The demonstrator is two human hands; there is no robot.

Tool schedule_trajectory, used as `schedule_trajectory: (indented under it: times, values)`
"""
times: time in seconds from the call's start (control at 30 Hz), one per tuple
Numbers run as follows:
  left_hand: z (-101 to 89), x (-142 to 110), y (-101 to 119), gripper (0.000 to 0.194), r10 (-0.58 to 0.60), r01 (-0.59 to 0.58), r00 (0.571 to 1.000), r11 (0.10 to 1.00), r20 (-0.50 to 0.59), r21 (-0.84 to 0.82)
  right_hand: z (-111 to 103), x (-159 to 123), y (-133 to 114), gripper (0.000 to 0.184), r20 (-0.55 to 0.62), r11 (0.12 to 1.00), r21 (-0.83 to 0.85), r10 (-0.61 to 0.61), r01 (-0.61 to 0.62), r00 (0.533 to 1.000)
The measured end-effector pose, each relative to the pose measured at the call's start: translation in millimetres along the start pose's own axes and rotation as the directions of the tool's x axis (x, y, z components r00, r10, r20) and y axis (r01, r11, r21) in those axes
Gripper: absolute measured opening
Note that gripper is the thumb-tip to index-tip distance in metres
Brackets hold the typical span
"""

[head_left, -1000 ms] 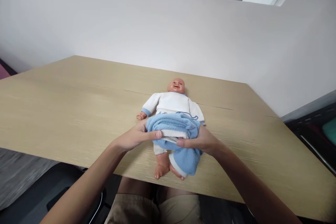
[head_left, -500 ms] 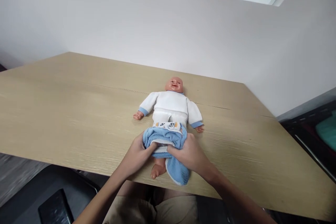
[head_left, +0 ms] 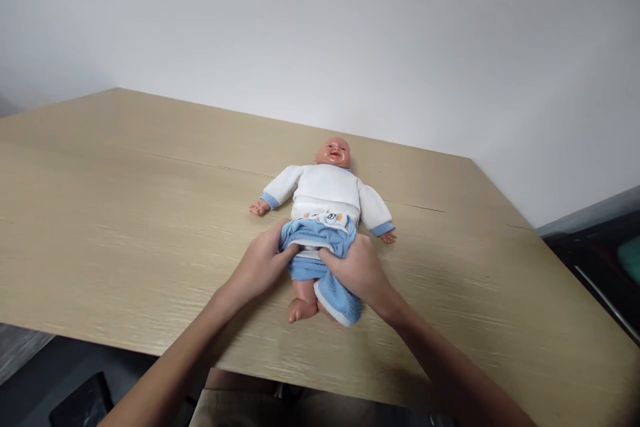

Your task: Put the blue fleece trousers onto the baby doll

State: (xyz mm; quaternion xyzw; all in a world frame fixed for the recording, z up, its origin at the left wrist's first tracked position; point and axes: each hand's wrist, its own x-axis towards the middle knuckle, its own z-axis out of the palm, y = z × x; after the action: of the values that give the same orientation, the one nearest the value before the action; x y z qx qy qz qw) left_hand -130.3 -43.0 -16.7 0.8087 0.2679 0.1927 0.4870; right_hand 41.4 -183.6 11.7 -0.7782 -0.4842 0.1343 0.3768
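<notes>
A baby doll (head_left: 327,183) lies on its back, its head toward the wall, in a white top with blue cuffs. Bunched around its hips and upper legs are blue doll pants (head_left: 320,233) with white trim and a printed face on the seat or waist part. My left hand (head_left: 265,257) grips the pants at their left side, thumb tucked into the opening. On the right side, my right hand (head_left: 357,267) pinches the cloth the same way. One bare foot (head_left: 301,310) sticks out below; a loose blue leg of cloth hangs over the other leg.
The wooden table (head_left: 150,227) runs under the doll to a white wall (head_left: 250,33) behind. At lower left, a dark phone-like object (head_left: 83,403) rests on a black seat. A black rack (head_left: 600,267) stands beyond the table's right edge.
Both hands have moved the pants up the doll's body, toward the waist. More of the bare leg shows below. The view has shifted slightly.
</notes>
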Motion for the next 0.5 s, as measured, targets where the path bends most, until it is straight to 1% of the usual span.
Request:
schedule_trajectory:
  times: [0.03, 0.1, 0.17, 0.27, 0.33, 0.37, 0.43, 0.47, 0.5]
  values:
    - [-4.3, 0, 4, 0.043, 0.0, 0.0, 1.0, 0.999, -0.002, 0.046, -4, 3, -2, 0.019, 0.011, 1.0, 0.024, 0.007, -0.008, 1.0]
    - [-12.5, -5, 15, 0.039, 0.006, -0.007, 1.0, 0.997, 0.01, 0.082, -14, 4, -12, 0.017, 0.043, 0.998, 0.059, 0.011, -0.014, 0.999]
    - [-19.0, -19, 27, 0.031, -0.006, 0.003, 0.999, 0.999, 0.04, 0.053, -26, -3, -26, 0.015, 0.089, 0.998, 0.063, -0.006, 0.001, 0.996]
    - [-22.0, -48, 39, 0.024, -0.076, 0.081, 0.992, 0.995, 0.104, -0.055, -39, -22, -44, 0.015, 0.193, 0.997, 0.054, -0.061, 0.052, 0.979]
    - [-17.7, -66, 39, 0.025, -0.128, 0.144, 0.98, 0.985, 0.154, -0.097, -39, -34, -49, 0.015, 0.254, 0.999, 0.024, -0.054, 0.049, 0.966]
    - [-13.7, -74, 36, 0.027, -0.149, 0.166, 0.974, 0.982, 0.171, -0.091, -37, -39, -48, 0.013, 0.274, 0.999, -0.008, -0.036, 0.04, 0.961]
    - [-3.1, -84, 26, 0.029, -0.189, 0.193, 0.968, 0.981, 0.167, -0.008, -30, -45, -44, 0.005, 0.294, 0.995, -0.087, -0.012, 0.039, 0.956]
    - [2.5, -87, 21, 0.028, -0.201, 0.195, 0.968, 0.98, 0.153, 0.049, -26, -47, -42, 0.004, 0.301, 0.991, -0.121, -0.014, 0.052, 0.954]
    - [7.8, -90, 15, 0.027, -0.204, 0.191, 0.969, 0.976, 0.138, 0.101, -23, -48, -39, 0.01, 0.311, 0.987, -0.145, -0.022, 0.07, 0.95]
